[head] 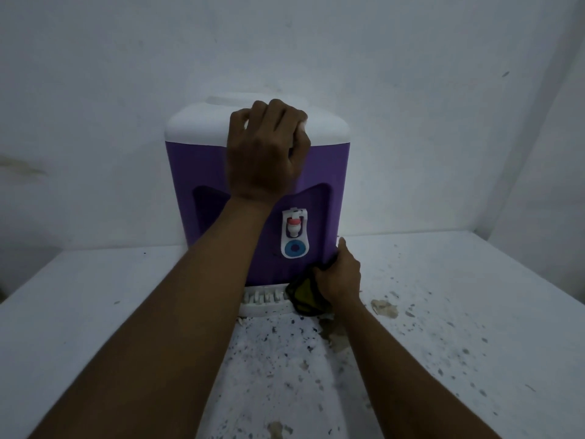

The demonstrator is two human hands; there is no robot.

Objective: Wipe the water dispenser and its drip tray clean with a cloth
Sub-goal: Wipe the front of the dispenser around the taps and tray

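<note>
If pulled too hard by left hand [269, 150], fingers curled over front rim of lid [196, 122], could tip water dispenser [196, 172] forward or pop lid loose. Below that grip, could knock drip tray [262, 301] off its seat with a sideways swipe of right hand [340, 274], closed tight round bunched cloth [305, 297] at tray's right end, by dispenser's lower corner. Could also snag tap [294, 224], just up and left of cloth grip.

Beneath both grips, counter [443, 296] white, flat, flecked dark, stained patches right of cloth hand. Dispenser body smooth purple plastic, boxy, rounded corners, recessed front. Lid white, domed, glossy. Tray white, slotted grille, curved front. Cloth soft, yellow-green, dark edging. Tap small, white, red-pink button, blue disc beneath.
</note>
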